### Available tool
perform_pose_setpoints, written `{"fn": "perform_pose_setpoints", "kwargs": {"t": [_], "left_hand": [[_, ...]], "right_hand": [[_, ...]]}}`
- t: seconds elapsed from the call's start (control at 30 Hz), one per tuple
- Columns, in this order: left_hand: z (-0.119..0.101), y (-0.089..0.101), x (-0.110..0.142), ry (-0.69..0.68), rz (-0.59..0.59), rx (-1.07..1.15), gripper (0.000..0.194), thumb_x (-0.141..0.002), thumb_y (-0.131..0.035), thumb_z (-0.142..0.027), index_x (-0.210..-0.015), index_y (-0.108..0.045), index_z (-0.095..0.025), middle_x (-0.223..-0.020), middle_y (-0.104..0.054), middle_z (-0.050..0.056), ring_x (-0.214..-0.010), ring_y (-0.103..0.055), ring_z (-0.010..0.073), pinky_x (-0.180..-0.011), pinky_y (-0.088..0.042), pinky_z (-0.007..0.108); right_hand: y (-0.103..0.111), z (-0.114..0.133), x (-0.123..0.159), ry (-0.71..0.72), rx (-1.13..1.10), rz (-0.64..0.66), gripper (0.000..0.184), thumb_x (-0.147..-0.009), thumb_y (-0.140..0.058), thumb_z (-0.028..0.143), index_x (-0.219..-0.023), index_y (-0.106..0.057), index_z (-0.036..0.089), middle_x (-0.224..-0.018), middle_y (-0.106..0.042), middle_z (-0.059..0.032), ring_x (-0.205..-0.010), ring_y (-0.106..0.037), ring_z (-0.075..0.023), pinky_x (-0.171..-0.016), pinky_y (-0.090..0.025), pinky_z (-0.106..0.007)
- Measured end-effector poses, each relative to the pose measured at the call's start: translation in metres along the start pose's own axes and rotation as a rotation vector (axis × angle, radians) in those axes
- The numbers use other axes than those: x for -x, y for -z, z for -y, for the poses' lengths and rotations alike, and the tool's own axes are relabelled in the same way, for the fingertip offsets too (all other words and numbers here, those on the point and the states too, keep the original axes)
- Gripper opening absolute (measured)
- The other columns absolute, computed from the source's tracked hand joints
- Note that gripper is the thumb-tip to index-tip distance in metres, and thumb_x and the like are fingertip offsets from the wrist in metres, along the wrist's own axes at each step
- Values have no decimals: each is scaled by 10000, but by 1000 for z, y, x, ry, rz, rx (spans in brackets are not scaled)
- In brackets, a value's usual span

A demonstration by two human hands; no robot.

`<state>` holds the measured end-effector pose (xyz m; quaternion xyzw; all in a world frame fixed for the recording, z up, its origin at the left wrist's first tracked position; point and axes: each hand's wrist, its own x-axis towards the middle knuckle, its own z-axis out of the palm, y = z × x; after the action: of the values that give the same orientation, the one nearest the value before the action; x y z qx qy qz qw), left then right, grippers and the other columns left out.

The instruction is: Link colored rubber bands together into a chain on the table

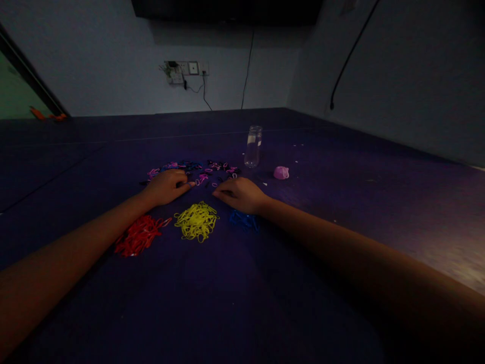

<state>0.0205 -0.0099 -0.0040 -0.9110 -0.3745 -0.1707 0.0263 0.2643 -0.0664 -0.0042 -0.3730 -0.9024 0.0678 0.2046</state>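
Note:
My left hand [166, 187] rests at the near left edge of a pile of mixed pink, black and blue rubber bands [182, 166]. Its thumb stretches right, apart from the curled fingers, with a bluish mark or band by the thumb tip. Opposite it, my right hand [242, 195] has its fingers pinched together low over the surface, near a few loose pink bands; what is in the pinch is hidden. Closer to me lie a red rubber band pile [138, 235], a yellow rubber band pile [197, 221] and a blue rubber band pile [244, 221], the last partly under my right hand.
A clear bottle [253, 147] without a lid stands upright behind my right hand. Right of it sits a pink cap [281, 173]. Small white scraps dot the dark purple surface [235, 293]. Sockets with cables [193, 68] are on the back wall, below a dark screen [227, 11].

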Motion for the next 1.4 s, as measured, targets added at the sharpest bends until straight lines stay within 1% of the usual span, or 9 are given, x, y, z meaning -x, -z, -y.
{"fn": "perform_pose_setpoints", "kwargs": {"t": [0.2,0.47,0.67,0.83,0.97,1.07,1.17,1.27,1.4], "left_hand": [[-2,1,-1,-11,-7,-5,413,-893,-439,-391,-539,-416,-180,-573,-425,-9,-585,-434,126,-588,-325,273],[-4,3,-2,33,39,-33,410,-878,-415,-432,-551,-420,-185,-607,-428,1,-626,-447,148,-628,-326,281],[-3,3,-2,50,38,-58,399,-873,-411,-441,-569,-424,-183,-613,-433,-3,-644,-458,145,-645,-332,272],[0,3,-2,65,41,-51,418,-863,-424,-473,-561,-412,-184,-601,-433,-7,-605,-432,134,-614,-314,267],[-1,4,-2,61,31,-55,436,-869,-420,-488,-558,-398,-184,-598,-412,-10,-600,-406,124,-606,-300,262],[-4,6,-2,46,55,-61,432,-885,-415,-469,-570,-419,-172,-614,-411,-11,-616,-394,116,-606,-292,254],[-5,7,-2,42,53,-69,459,-902,-403,-481,-578,-430,-157,-619,-402,-17,-625,-381,103,-617,-287,240],[-3,6,-2,52,53,-79,506,-915,-384,-515,-574,-418,-143,-621,-382,-27,-641,-370,86,-660,-296,224],[-2,6,-1,48,70,-102,538,-926,-365,-528,-595,-442,-111,-641,-363,-40,-656,-331,56,-731,-302,221]], "right_hand": [[0,0,0,-16,-7,2,280,-929,-442,275,-939,-695,157,-860,-676,-54,-713,-561,-119,-645,-339,-245],[-1,0,0,-29,-11,2,278,-928,-453,286,-937,-691,144,-840,-662,-52,-711,-544,-120,-633,-310,-249],[1,0,-1,-39,-28,21,288,-930,-443,295,-961,-686,144,-846,-653,-47,-696,-521,-113,-624,-297,-254],[1,0,-1,-42,-38,20,286,-927,-449,304,-957,-684,143,-844,-646,-43,-709,-521,-115,-642,-303,-255],[-2,-6,-2,-10,-35,7,299,-933,-437,331,-974,-673,153,-828,-627,-25,-727,-517,-116,-656,-307,-251],[-5,-11,-3,21,-48,-5,328,-939,-420,370,-956,-663,151,-817,-609,-16,-764,-523,-119,-681,-318,-246],[-6,-14,-3,44,-57,-24,349,-944,-409,387,-946,-657,142,-823,-597,-6,-801,-533,-118,-716,-329,-246],[-6,-14,-4,65,-46,-33,353,-945,-405,372,-941,-659,128,-809,-585,11,-823,-545,-113,-744,-331,-251],[-4,-11,-4,79,5,-40,385,-949,-383,366,-923,-662,101,-771,-575,27,-826,-566,-108,-745,-338,-254]]}}
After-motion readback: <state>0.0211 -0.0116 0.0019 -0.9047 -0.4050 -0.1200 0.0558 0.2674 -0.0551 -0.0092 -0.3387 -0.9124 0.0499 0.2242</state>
